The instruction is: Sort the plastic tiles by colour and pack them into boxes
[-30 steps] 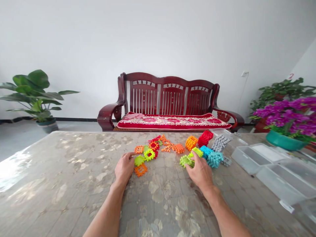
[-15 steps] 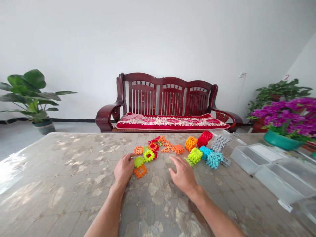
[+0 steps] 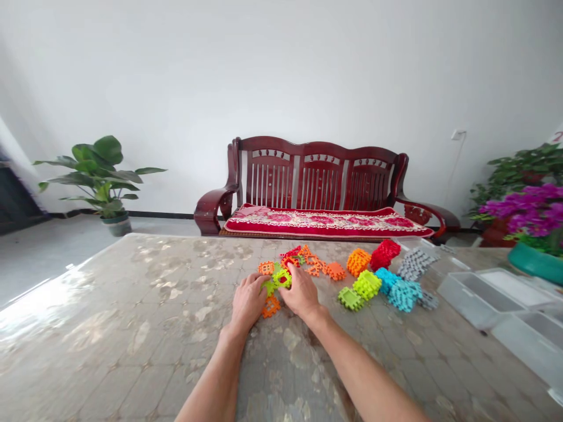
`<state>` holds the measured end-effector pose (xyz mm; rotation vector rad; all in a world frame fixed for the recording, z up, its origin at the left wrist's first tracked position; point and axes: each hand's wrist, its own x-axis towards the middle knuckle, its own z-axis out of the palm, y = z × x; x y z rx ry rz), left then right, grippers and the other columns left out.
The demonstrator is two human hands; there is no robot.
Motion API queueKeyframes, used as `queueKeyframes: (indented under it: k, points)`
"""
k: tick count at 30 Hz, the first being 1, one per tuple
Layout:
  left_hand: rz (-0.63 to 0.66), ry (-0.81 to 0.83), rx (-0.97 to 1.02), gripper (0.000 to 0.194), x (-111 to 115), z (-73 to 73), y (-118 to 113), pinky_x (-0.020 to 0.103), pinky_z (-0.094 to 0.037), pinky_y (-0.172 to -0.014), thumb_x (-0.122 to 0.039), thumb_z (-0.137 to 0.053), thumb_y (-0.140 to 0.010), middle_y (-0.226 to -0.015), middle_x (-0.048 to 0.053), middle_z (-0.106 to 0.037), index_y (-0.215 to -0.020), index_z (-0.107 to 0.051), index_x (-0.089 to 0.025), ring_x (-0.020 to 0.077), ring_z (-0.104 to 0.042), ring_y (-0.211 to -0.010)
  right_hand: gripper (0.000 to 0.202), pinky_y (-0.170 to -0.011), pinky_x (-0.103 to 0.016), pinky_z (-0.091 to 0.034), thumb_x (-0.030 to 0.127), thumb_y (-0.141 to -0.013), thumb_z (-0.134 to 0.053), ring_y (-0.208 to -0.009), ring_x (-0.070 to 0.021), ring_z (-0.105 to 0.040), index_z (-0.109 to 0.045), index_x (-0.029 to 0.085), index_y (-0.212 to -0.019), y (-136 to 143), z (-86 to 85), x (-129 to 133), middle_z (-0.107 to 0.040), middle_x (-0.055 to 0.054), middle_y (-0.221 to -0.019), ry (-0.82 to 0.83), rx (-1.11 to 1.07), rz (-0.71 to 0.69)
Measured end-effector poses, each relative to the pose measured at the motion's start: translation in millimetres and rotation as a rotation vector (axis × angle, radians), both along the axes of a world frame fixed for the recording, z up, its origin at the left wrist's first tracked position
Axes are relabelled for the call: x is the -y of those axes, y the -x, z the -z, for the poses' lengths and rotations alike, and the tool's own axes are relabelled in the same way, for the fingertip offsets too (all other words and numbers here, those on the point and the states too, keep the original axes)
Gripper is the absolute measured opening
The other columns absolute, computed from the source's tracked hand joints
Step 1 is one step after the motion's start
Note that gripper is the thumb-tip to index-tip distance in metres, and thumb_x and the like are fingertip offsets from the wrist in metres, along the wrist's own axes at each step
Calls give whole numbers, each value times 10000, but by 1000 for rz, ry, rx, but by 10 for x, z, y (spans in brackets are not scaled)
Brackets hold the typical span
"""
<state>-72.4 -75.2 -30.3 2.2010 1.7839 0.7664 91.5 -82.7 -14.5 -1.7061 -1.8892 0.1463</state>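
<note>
- Head camera looks down at a shiny table with a brown stone pattern (image 3: 132,328).
- Both hands meet at a small pile of flat plastic snap squares in green, orange and red (image 3: 281,271), in the middle of the table.
- One lime-green snap square (image 3: 280,278) sits between the two hands. The left hand (image 3: 247,302) pinches its near side, and the right hand (image 3: 301,293) has its fingers curled on the other side. Both grips look closed on this same piece.
- One flat orange snap square (image 3: 271,305) lies on the table just under the left hand's fingers.
- More loose orange squares (image 3: 328,269) lie a bit farther back, so some pieces are not built up yet.
- To the right, some cubes look done: a green cube (image 3: 368,284), an orange cube (image 3: 358,261), a red cube (image 3: 385,254) and a blue cube (image 3: 403,293).
- One small green part-built piece (image 3: 349,298) lies just beside the green cube.
- Grey pieces (image 3: 416,264) lie near the blue cube.
- Clear plastic boxes (image 3: 479,293) stand at the right of the table, well apart from the hands.
- Behind the table stands a dark red wooden bench with a red cushion (image 3: 321,193).
</note>
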Motion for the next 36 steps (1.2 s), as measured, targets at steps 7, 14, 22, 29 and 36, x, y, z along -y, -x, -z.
queueKeyframes:
  k: [7, 14, 22, 29, 36]
  points:
    - [65, -4, -6, 409, 7, -6, -26, 374, -392, -1034, -131, -464, -823, -1261, 42, -617, -1144, -683, -259, 228, -548, -1144, 514, -930, -346, -442, 228, -761, -623, -1067, -246, -591, -564, 201, -1271, -69, 60, 4, -688, -92, -1125, -25, 78, -27]
    - [207, -16, 55, 451, 28, -20, -43, 353, -395, -1038, -96, -498, -769, -1226, 17, -646, -1134, -686, -283, 205, -564, -1128, 573, -889, -300, -490, 209, -703, -660, -1024, -201, -635, -569, 224, -1268, -218, 62, 111, -696, -51, -1134, 53, -246, 1]
    - [209, -6, 116, 386, 5, -21, -48, 321, -412, -1014, -115, -483, -795, -1168, 30, -683, -1091, -696, -242, 193, -595, -1099, 604, -978, -364, -472, 22, -734, -498, -1096, -206, -593, -545, 218, -1304, -712, -13, 269, -656, -68, -1183, -214, -19, -26]
    - [189, 9, 157, 387, -28, 24, -31, 315, -412, -1020, -111, -471, -789, -1168, 30, -683, -1076, -698, -235, 186, -592, -1111, 701, -1054, -383, -434, -53, -674, -406, -1168, -188, -548, -596, 264, -1269, -846, 51, 531, -622, -42, -1242, -185, 119, -306]
    - [178, 35, 172, 398, -25, 9, -31, 323, -410, -1037, -114, -471, -776, -1192, 21, -678, -1078, -694, -246, 192, -583, -1139, 607, -996, -371, -464, -29, -699, -398, -1100, -201, -586, -640, 212, -1200, -986, 79, 396, -677, -56, -1161, -201, 1, 11]
